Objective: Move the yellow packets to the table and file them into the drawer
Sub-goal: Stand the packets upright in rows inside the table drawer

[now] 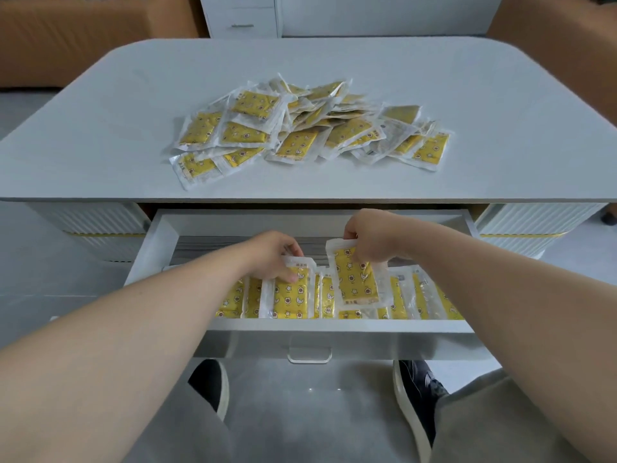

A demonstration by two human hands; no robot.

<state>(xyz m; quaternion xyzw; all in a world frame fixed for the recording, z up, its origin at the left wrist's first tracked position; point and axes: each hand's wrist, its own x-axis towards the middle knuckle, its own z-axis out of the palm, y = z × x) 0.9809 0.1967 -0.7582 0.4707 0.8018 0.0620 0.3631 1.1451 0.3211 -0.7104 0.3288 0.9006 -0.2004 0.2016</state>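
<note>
Two hands in open drawer (167, 242), left hand (272, 253) grip pinching one filed packet (290, 297), right hand (370, 237) grip holding one raised packet (357, 279), big uncounted packet pile (300, 128) at 12 o'clock on bench (100, 135), drawer's back part bare.

Loose packet pile (300, 128) heaped at table (100, 128) centre. Drawer (334, 325) pulled out below table's near edge; packets filed (417, 299) upright in row against drawer front. Shoes (210, 385) placed beneath drawer.

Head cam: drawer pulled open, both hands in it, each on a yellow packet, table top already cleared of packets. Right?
Not quite. The table is not cleared: the head view shows a loose pile of yellow packets on it. The rest holds: the drawer is open, the left hand and right hand are each on a yellow packet in it.
</note>
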